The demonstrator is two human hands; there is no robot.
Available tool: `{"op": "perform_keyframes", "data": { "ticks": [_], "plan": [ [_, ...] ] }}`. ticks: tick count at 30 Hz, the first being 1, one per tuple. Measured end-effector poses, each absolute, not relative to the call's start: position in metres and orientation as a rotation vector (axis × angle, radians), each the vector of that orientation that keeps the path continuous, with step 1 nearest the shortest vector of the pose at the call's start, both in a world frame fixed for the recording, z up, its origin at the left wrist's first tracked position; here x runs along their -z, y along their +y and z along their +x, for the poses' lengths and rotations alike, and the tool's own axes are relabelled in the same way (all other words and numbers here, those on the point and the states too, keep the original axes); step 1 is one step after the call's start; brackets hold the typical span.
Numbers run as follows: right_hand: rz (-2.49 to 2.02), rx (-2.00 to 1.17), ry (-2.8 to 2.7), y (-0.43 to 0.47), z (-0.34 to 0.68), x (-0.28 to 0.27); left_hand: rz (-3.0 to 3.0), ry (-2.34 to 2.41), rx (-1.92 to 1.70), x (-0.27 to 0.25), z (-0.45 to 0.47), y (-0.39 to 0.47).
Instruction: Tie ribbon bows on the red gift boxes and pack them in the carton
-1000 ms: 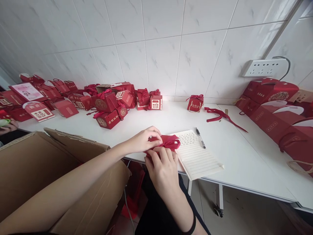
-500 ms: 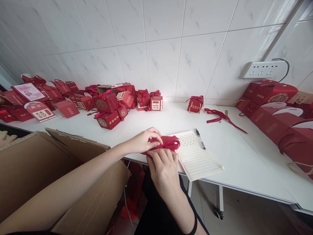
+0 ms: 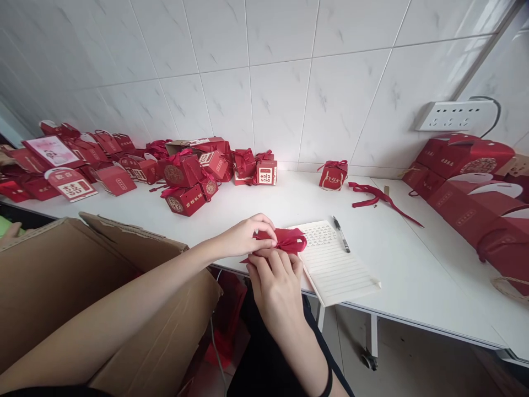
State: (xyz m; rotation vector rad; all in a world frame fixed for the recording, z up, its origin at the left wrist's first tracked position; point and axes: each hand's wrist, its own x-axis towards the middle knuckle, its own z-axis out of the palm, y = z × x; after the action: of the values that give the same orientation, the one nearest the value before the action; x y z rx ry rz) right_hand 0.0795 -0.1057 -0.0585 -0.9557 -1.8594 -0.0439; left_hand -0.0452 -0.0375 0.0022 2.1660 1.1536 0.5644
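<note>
At the table's front edge, my left hand [image 3: 250,236] and my right hand [image 3: 276,278] meet over a small red box [image 3: 269,234] with a red ribbon [image 3: 291,240] on top. The ribbon forms a bow loop that sticks out to the right. My left thumb and fingers pinch at the ribbon's middle. Curled over the near side, my right fingers also grip the ribbon, and they hide much of the box. An open lined notebook [image 3: 336,273] with handwriting lies just right of the hands, a black pen [image 3: 341,234] on its upper right.
Many red gift boxes [image 3: 115,179] crowd the table's left and back. One small box [image 3: 333,175] stands by the wall near a loose ribbon [image 3: 378,197]. Larger boxes [image 3: 463,204] fill the right, below a power strip [image 3: 457,116]. An open cardboard carton [image 3: 165,309] stands front left.
Both hands stay on the ribbon with only slight finger shifts; the left fingertips sit a little farther right. The camera view has turned slightly.
</note>
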Motion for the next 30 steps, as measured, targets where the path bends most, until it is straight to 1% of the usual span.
{"op": "perform_keyframes", "data": {
  "ticks": [5, 13, 17, 25, 30],
  "plan": [
    [-0.930, 0.031, -1.856, -0.105, 0.080, 0.059, 2.163, 1.159, -0.556, -0.001, -0.044, -0.038],
    [-1.054, 0.154, -1.819, -0.107, 0.071, 0.057, 2.167, 1.174, -0.591, 0.002, -0.042, -0.037],
    [-1.066, 0.127, -1.761, -0.109, 0.066, 0.057, 2.160, 1.189, -0.599, 0.003, -0.041, -0.037],
    [-0.850, 0.051, -1.667, -0.102, 0.067, 0.064, 2.137, 1.269, -0.612, 0.002, -0.040, -0.038],
    [-0.827, 0.059, -1.698, -0.102, 0.070, 0.067, 2.156, 1.257, -0.611, 0.003, -0.039, -0.037]
  ]
}}
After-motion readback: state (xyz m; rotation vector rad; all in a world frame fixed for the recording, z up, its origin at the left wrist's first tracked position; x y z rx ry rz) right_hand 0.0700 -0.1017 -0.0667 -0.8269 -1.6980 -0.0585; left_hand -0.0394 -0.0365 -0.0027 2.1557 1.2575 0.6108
